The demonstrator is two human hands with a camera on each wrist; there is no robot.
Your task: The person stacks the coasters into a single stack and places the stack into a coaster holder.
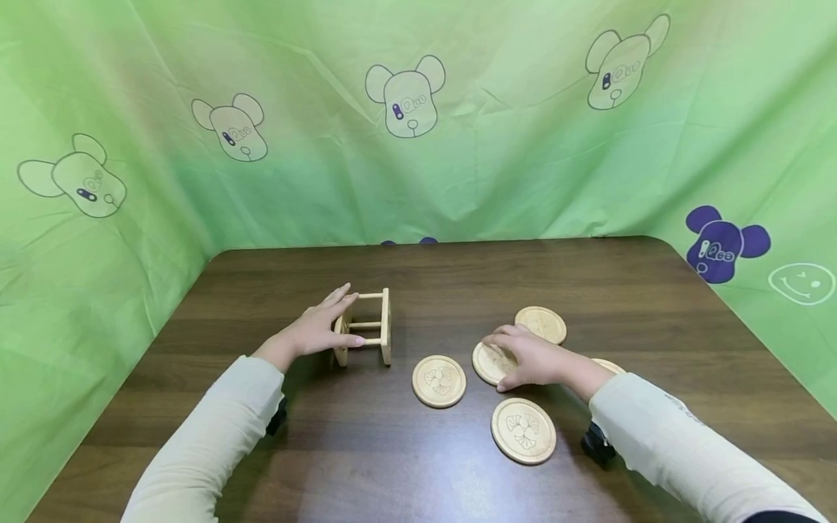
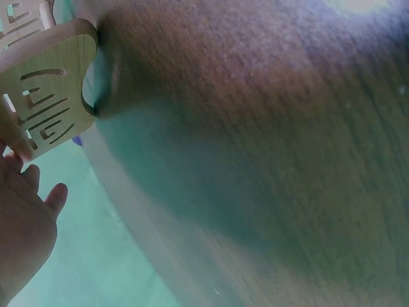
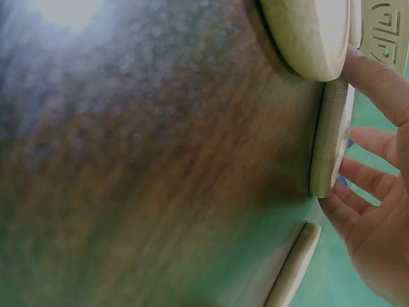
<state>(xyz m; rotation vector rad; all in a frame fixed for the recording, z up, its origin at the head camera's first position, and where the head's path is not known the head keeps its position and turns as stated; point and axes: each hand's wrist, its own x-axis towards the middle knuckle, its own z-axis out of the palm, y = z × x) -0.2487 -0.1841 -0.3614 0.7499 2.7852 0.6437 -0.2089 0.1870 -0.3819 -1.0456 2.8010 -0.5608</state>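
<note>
A wooden holder with two end panels joined by round bars stands left of centre on the table. My left hand grips its left end, thumb along the near bar and fingers at the far side. Cut-out slots pattern its panel in the left wrist view. My right hand spans a round wooden coaster lying flat, thumb at the near edge and fingers at the far-left edge. In the right wrist view, fingertips of that hand meet the rim of a coaster.
Other engraved coasters lie about: one between the hands, one nearer me, one beyond the right hand. Another is partly hidden by the right forearm. A green printed curtain borders the brown table.
</note>
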